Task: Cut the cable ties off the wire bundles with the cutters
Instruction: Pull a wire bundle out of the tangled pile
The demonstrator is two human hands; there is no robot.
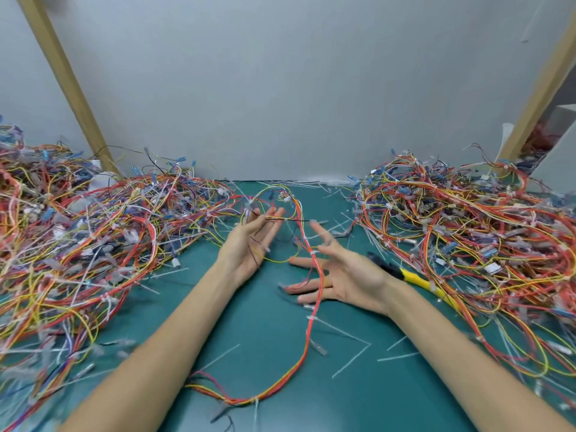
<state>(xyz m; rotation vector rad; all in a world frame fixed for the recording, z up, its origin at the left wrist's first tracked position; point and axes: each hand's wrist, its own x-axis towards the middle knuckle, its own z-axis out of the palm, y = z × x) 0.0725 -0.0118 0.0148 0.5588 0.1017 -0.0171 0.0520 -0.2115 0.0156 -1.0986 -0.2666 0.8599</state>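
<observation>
A green mat [265,325] covers the bench, and a tangled left heap [93,244] and right heap [467,244] of harness wire crowd its two sides, leaving a lane down the middle. In that lane lies one loose wire bundle [307,347], mostly red and orange. Its long axis runs from a loop at the far edge, between the two hands, and down toward the person, where it curls off to the left. The left hand [249,244] is open, palm turned inward, fingers straight, with a few thin stray wires draped over them. The right hand [346,275] is also open, fingers spread wide, and the bundle's main run crosses in front of them. Neither hand grips anything. The cutters [416,278] lie on the mat just right of the right wrist. Their dark head points to the far left and their yellow handles slant to the near right under the fringe of the right heap. That makes the right hand much the nearer one for picking them up, probably by reaching outward, away from the bundle. One white cable tie [312,254] sits on the bundle beside the right fingers. A second tie [311,318] is lower down, and a third [256,400] is at the near bend.
</observation>
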